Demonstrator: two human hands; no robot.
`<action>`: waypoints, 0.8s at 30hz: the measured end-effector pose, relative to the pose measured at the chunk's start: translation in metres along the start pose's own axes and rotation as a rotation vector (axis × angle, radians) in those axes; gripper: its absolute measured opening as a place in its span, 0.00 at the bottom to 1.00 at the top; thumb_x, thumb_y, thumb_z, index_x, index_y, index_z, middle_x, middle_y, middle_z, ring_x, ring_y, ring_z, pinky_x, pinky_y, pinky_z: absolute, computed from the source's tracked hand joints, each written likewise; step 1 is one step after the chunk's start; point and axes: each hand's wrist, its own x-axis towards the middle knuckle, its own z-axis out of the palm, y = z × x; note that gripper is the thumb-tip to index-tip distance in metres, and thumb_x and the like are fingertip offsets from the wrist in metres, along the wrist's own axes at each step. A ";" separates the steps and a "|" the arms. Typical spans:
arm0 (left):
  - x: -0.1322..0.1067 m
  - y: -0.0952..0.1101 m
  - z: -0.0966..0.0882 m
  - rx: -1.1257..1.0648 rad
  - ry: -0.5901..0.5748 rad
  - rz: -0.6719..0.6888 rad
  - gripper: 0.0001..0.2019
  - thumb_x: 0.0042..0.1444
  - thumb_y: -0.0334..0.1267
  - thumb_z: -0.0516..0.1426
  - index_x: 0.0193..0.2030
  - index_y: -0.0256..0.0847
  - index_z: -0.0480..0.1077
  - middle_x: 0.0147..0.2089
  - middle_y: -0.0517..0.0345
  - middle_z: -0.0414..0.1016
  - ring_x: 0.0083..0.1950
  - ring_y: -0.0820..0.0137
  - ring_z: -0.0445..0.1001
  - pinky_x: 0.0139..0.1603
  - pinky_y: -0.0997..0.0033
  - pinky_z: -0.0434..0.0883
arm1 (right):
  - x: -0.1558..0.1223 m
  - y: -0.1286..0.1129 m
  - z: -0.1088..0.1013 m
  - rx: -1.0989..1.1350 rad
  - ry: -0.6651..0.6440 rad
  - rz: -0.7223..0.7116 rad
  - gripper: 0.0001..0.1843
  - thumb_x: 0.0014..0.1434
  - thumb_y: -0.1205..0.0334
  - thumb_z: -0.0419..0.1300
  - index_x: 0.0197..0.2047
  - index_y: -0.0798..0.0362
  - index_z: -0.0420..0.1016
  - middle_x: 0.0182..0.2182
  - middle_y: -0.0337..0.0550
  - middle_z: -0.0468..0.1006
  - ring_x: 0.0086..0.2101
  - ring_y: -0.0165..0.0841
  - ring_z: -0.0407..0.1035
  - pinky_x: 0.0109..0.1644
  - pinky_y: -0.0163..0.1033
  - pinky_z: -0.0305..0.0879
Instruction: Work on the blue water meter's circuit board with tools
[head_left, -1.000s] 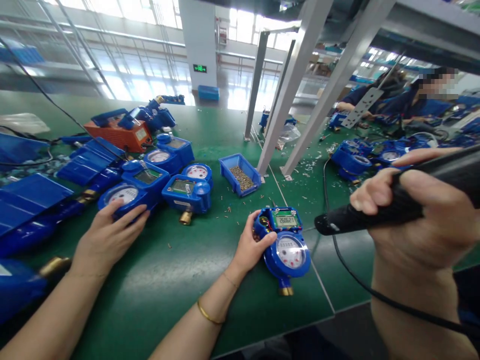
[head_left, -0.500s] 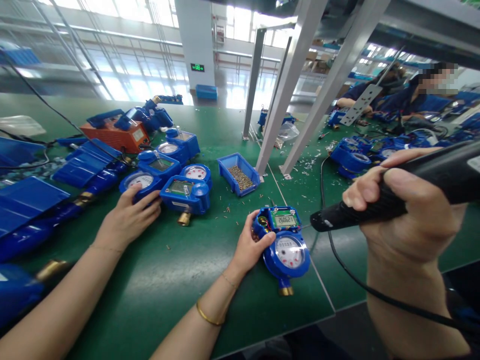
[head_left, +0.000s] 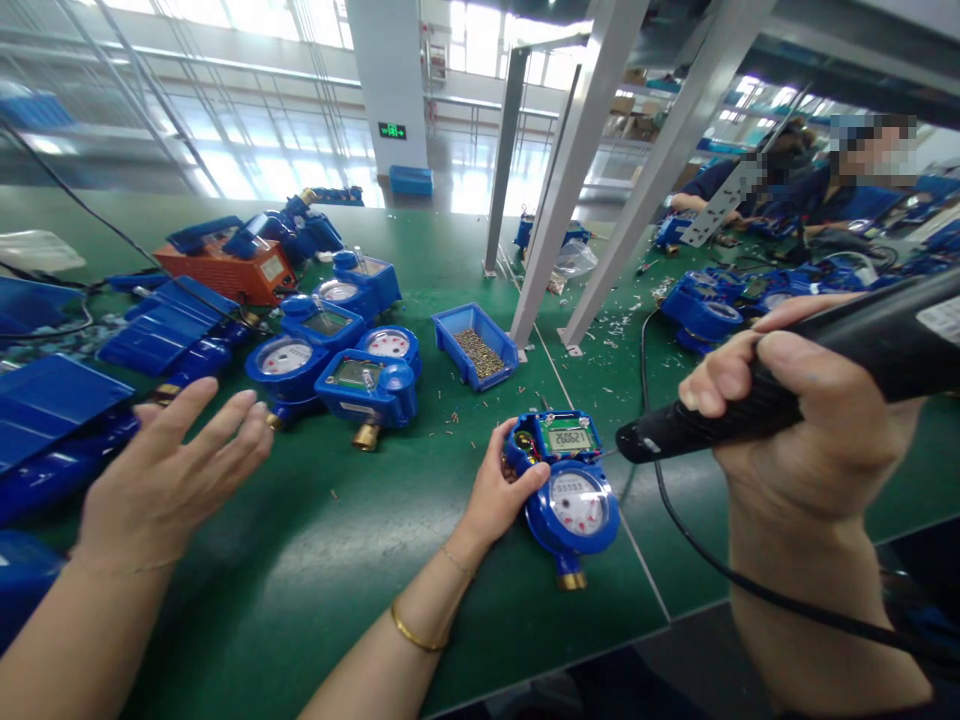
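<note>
A blue water meter (head_left: 574, 495) with a white dial and a lit LCD lies on the green table (head_left: 322, 560). My left hand (head_left: 495, 495), a gold bracelet on its wrist, grips the meter's left side. My right hand (head_left: 810, 420) is raised to the right, shut on a black electric screwdriver (head_left: 675, 432). The screwdriver's tip points left, close to the meter's upper right edge. Its black cable (head_left: 712, 565) hangs off the table edge.
A co-worker's hand (head_left: 169, 475) hovers open at the left, near a cluster of blue meters (head_left: 360, 380). Behind lie a blue bin of screws (head_left: 450, 335), an orange device (head_left: 232, 270) and slanted metal frame legs (head_left: 570, 190). Other people (head_left: 825, 195) work at the far right.
The co-worker's hand pushed a meter up to the cluster, let go and drew back with fingers spread. My own hands, the meter and the screwdriver have barely moved.
</note>
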 end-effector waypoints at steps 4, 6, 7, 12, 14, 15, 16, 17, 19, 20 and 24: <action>0.000 0.001 0.001 -0.005 0.004 0.007 0.43 0.48 0.50 0.71 0.65 0.41 0.57 0.62 0.43 0.74 0.62 0.51 0.75 0.67 0.51 0.70 | 0.002 0.001 -0.001 0.009 0.024 0.036 0.07 0.49 0.66 0.62 0.33 0.51 0.70 0.17 0.30 0.64 0.18 0.27 0.60 0.20 0.36 0.58; -0.001 0.003 0.001 -0.015 -0.002 0.009 0.42 0.48 0.50 0.72 0.65 0.42 0.58 0.61 0.44 0.75 0.61 0.51 0.76 0.66 0.52 0.71 | 0.001 -0.001 0.000 0.014 0.007 0.052 0.07 0.48 0.66 0.62 0.34 0.51 0.71 0.17 0.31 0.64 0.18 0.27 0.60 0.20 0.36 0.58; -0.001 0.003 0.002 -0.022 -0.006 0.010 0.42 0.48 0.50 0.72 0.64 0.42 0.58 0.61 0.45 0.75 0.61 0.52 0.76 0.66 0.52 0.71 | 0.001 -0.002 0.001 0.010 -0.010 0.057 0.07 0.48 0.66 0.62 0.34 0.51 0.71 0.17 0.31 0.64 0.18 0.28 0.61 0.20 0.37 0.58; -0.001 0.004 0.002 -0.019 0.000 0.010 0.42 0.48 0.50 0.72 0.65 0.42 0.58 0.62 0.44 0.74 0.62 0.51 0.75 0.67 0.52 0.71 | -0.001 -0.003 0.007 0.011 -0.118 0.031 0.07 0.49 0.68 0.63 0.33 0.50 0.70 0.18 0.30 0.65 0.17 0.27 0.61 0.19 0.36 0.59; -0.001 0.003 0.001 -0.004 0.003 0.011 0.43 0.48 0.50 0.72 0.66 0.41 0.58 0.63 0.42 0.73 0.62 0.50 0.75 0.67 0.51 0.71 | 0.001 -0.002 0.008 0.034 -0.146 0.008 0.06 0.50 0.68 0.63 0.31 0.50 0.70 0.18 0.30 0.65 0.17 0.26 0.62 0.19 0.36 0.60; -0.001 0.003 0.001 -0.001 0.004 0.012 0.43 0.48 0.50 0.72 0.66 0.41 0.58 0.63 0.42 0.73 0.62 0.50 0.75 0.67 0.51 0.70 | 0.002 -0.001 0.008 0.046 -0.149 0.005 0.06 0.51 0.69 0.64 0.30 0.50 0.70 0.18 0.30 0.64 0.18 0.26 0.62 0.20 0.35 0.60; -0.001 0.002 0.000 -0.002 0.003 0.013 0.43 0.49 0.50 0.72 0.66 0.40 0.58 0.63 0.42 0.73 0.62 0.50 0.75 0.67 0.50 0.70 | 0.003 -0.001 0.007 0.059 -0.143 0.011 0.06 0.51 0.69 0.64 0.30 0.50 0.70 0.18 0.30 0.64 0.18 0.26 0.62 0.20 0.35 0.60; -0.001 0.002 0.000 -0.005 0.002 0.014 0.43 0.49 0.50 0.72 0.66 0.41 0.58 0.63 0.42 0.73 0.62 0.50 0.75 0.67 0.50 0.70 | 0.005 0.000 0.007 0.068 -0.135 0.029 0.06 0.50 0.68 0.64 0.30 0.50 0.70 0.18 0.30 0.64 0.18 0.25 0.62 0.20 0.34 0.60; 0.000 0.001 0.000 -0.011 0.002 0.017 0.43 0.48 0.50 0.72 0.66 0.41 0.58 0.62 0.43 0.74 0.61 0.50 0.75 0.68 0.50 0.69 | 0.006 0.001 0.006 0.077 -0.119 0.073 0.07 0.50 0.68 0.64 0.30 0.50 0.70 0.19 0.30 0.64 0.18 0.25 0.61 0.19 0.34 0.60; 0.000 0.001 0.000 -0.012 0.003 0.018 0.43 0.48 0.50 0.72 0.66 0.41 0.58 0.62 0.43 0.74 0.61 0.51 0.75 0.67 0.50 0.70 | 0.006 0.001 0.005 0.082 -0.112 0.090 0.07 0.49 0.68 0.65 0.30 0.51 0.70 0.19 0.30 0.64 0.18 0.24 0.61 0.19 0.34 0.60; 0.000 0.001 -0.001 -0.002 0.009 0.016 0.44 0.48 0.51 0.72 0.66 0.41 0.57 0.62 0.43 0.74 0.61 0.52 0.75 0.66 0.52 0.70 | 0.006 -0.001 0.002 0.067 -0.090 0.081 0.07 0.49 0.66 0.65 0.32 0.51 0.70 0.18 0.30 0.64 0.17 0.25 0.61 0.20 0.34 0.60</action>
